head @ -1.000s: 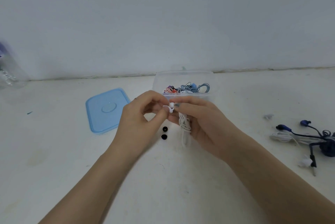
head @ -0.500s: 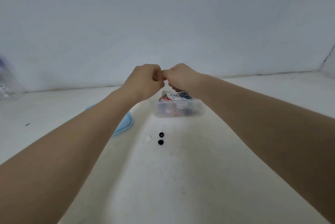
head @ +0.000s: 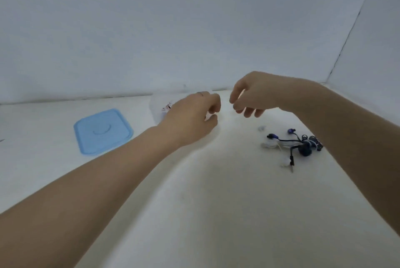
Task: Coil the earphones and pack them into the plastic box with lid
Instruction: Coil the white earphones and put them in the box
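Both hands, left hand (head: 190, 120) and right hand (head: 253, 96), hover with loosely curled empty fingers; the tangled earphones (head: 298, 146) look light and floppy, best pinched at the bundled middle.

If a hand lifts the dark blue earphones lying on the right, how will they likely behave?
The dark blue earphones look floppy: loose thin cable ends and a plug trail from the wound bundle, so they would probably dangle. They lie tangled with a white cable, which may lift along too.

1. Just one view here, a head-worn wide-angle cam looking forward and down along both forearms.
2. It faces a white wall (head: 194, 29) and the white table (head: 216, 213) – corner at right.
3. Pretty close – arms fill the bottom, edges look bent.
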{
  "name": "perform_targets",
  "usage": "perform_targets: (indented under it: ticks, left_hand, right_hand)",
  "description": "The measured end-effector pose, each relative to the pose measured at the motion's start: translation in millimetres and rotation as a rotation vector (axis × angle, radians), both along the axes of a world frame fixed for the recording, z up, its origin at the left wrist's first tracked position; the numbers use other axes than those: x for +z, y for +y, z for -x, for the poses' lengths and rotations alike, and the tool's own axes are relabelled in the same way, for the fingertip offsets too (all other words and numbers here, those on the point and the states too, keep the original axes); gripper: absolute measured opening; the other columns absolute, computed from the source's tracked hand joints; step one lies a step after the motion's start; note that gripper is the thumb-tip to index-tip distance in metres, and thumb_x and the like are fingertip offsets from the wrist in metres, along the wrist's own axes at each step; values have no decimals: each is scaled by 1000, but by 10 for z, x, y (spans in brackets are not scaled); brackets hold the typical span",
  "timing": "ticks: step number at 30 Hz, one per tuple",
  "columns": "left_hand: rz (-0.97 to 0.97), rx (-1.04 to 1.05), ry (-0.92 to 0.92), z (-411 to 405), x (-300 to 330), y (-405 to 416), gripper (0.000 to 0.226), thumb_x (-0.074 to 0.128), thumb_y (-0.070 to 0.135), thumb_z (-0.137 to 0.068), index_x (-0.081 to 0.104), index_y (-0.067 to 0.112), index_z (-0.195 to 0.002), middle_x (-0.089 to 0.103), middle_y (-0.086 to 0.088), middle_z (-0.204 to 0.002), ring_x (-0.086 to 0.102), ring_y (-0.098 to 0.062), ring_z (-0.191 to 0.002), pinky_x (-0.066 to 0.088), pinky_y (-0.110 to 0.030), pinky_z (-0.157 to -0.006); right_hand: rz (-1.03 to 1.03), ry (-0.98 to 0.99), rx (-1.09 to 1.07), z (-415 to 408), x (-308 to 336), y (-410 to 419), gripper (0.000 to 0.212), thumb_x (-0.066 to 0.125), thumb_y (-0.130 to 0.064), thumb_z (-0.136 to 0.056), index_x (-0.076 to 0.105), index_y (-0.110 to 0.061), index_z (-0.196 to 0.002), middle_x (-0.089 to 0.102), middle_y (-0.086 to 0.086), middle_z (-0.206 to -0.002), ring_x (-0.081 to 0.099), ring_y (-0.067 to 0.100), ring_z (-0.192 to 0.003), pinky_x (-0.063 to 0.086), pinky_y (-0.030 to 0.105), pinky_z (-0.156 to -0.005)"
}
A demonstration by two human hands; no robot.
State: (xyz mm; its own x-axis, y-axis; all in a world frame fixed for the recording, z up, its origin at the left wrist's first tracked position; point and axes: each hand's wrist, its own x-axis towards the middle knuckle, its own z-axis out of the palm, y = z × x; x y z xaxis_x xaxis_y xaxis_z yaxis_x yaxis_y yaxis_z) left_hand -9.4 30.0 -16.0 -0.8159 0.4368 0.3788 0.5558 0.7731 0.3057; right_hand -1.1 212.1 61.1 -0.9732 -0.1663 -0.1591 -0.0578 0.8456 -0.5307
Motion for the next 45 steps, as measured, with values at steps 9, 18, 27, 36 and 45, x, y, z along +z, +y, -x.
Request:
perform_targets:
  ticks: [9,18,27,36,45]
  left_hand:
    - [60,-11,-323,-356,-397,448,41,63,37,-93,54,31,-133,56,8,-115,51,-9,-84,43,-27,-83]
    - [-86,43,-441,-484,-366,345,40,65,32,-93,54,30,-132,55,7,-115,58,-7,-90,47,-25,-83]
    - [-341,20,-559,-517,-289,175,51,63,17,-95,45,33,-140,55,5,-128,65,-8,-96,51,-18,-77]
    - [-735,-52,-808,-566,-254,-79,84,67,18,-70,39,38,-147,59,2,-136,65,-13,-119,52,-35,-106]
    - [-1026,-59,-911,-497,-381,-371,53,63,-1,-83,54,10,-133,70,-26,-121,65,-40,-119,51,-49,-108]
  right_hand:
    - [-481,17,9,-452,-438,458,26,60,-11,-85,67,-18,-109,65,3,-107,63,20,-84,52,27,-66]
    - [-583,143,59,-318,-857,556,16,62,-11,-82,63,-5,-97,67,11,-107,55,23,-87,45,29,-68]
    - [24,329,-43,-363,-621,331,8,55,-23,-92,63,-21,-93,64,-7,-87,60,16,-72,45,27,-58]
    - [747,-86,-176,-387,-571,-142,20,55,-5,-92,63,1,-109,59,12,-80,62,24,-64,52,27,-53]
    - [961,-341,-55,-269,-720,-535,28,53,-2,-93,63,9,-116,69,20,-95,65,31,-81,59,41,-80]
